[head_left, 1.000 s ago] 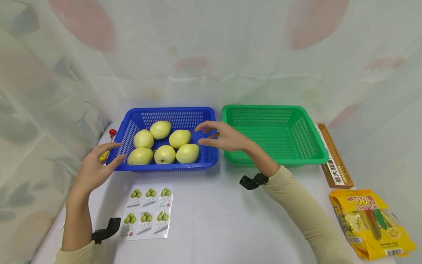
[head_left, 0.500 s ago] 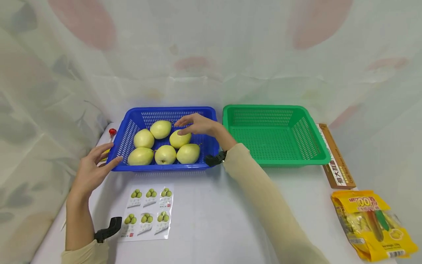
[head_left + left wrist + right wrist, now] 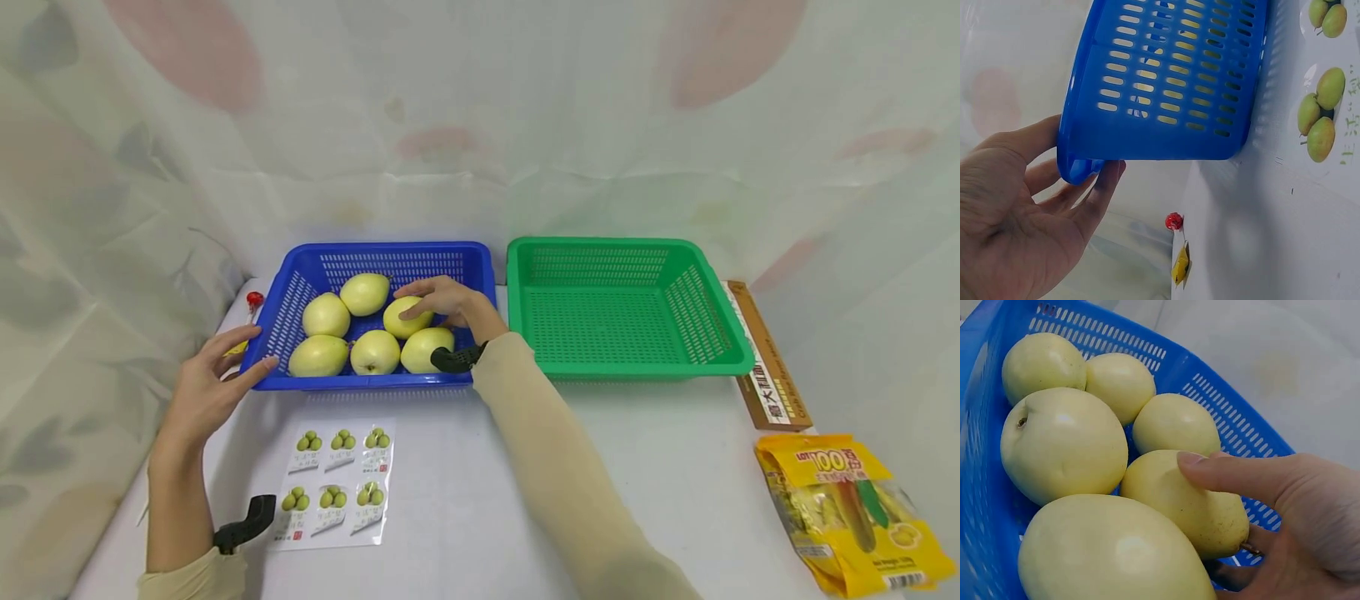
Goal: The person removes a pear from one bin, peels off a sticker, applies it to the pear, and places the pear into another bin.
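A blue basket [image 3: 375, 382] with slotted sides holds several pale yellow-green pears. My right hand [image 3: 456, 302] reaches into it and grips the back-right pear [image 3: 396, 322]. In the right wrist view the thumb lies on top of that pear [image 3: 1175, 503], and the other fingers go round its stem end, partly hidden. My left hand [image 3: 206, 387] is at the basket's left end. The left wrist view has its thumb and fingers around the rim [image 3: 1072, 119] at the corner. To the right stands a green basket [image 3: 600, 368] with nothing in it.
A sheet with pear pictures [image 3: 337, 483] lies in front of the blue basket. Right of the green basket are a brown box [image 3: 765, 358] and a yellow snack bag [image 3: 855, 508]. A red-topped lollipop [image 3: 255, 300] lies behind my left hand.
My right hand has moved left from over the blue basket's right end and down onto a pear, which it now grips. My left hand has shifted slightly left onto the basket's rim.
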`<state>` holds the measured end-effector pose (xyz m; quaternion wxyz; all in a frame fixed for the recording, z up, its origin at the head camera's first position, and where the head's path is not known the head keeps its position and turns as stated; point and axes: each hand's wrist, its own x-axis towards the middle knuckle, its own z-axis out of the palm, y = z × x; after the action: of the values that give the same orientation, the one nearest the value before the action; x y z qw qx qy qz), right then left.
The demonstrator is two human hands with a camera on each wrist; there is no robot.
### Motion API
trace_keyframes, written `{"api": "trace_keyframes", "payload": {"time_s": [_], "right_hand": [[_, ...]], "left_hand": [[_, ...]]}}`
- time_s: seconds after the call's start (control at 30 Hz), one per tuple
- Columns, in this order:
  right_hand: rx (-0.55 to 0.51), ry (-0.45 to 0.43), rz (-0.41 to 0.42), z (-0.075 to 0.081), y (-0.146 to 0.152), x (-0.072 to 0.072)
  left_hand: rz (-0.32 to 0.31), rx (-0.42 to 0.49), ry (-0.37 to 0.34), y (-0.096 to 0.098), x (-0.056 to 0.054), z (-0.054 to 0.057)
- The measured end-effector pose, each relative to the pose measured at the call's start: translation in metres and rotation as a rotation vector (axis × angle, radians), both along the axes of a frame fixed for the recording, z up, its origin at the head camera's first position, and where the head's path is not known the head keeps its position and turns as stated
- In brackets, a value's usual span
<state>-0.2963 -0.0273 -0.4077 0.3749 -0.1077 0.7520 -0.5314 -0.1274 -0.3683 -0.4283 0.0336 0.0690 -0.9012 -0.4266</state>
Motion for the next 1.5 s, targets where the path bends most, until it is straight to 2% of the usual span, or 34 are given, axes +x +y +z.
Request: {"api": "trace_keyframes", "payload": {"time_s": [0.13, 0.27, 0.6, 0.77, 0.9, 1.0, 1.07, 1.2, 1.37, 1.43, 1.5], "right_hand": [[-0.007, -0.016, -0.041, -0.006, -0.002, 0.000], [-0.002, 0.003, -0.038, -0.008, -0.004, 0.000], [0.032, 0.040, -0.030, -0.007, -0.005, 0.000], [-0.046, 0.066, -0.009, 0.005, 0.003, -0.001], [-0.165, 0.165, 0.028, 0.029, 0.018, 0.003], [-0.220, 0.253, 0.063, 0.051, 0.036, 0.014], [-0.242, 0.302, 0.082, 0.063, 0.050, 0.026], [-0.268, 0.368, 0.116, 0.073, 0.081, 0.056], [-0.224, 0.507, 0.199, 0.064, 0.115, 0.095], [-0.208, 0.511, 0.218, 0.057, 0.127, 0.112], [-0.211, 0.462, 0.225, 0.047, 0.138, 0.131]], "left_hand": [[-0.007, 0.002, 0.015, 0.000, 0.001, 0.000], [-0.016, 0.002, 0.031, -0.001, 0.001, 0.001], [-0.011, 0.002, 0.002, 0.000, -0.001, 0.000], [-0.016, 0.002, 0.010, -0.001, -0.001, -0.001], [-0.010, 0.000, 0.005, -0.001, 0.000, -0.001], [-0.003, -0.008, -0.011, -0.001, 0.000, -0.001], [0.002, -0.012, -0.022, -0.001, 0.000, 0.000], [0.007, -0.005, -0.028, -0.001, 0.000, 0.001], [0.011, -0.002, -0.027, 0.000, 0.001, 0.002], [0.012, -0.004, -0.026, 0.001, 0.001, 0.002], [0.013, -0.008, -0.025, 0.001, 0.001, 0.002]]}}
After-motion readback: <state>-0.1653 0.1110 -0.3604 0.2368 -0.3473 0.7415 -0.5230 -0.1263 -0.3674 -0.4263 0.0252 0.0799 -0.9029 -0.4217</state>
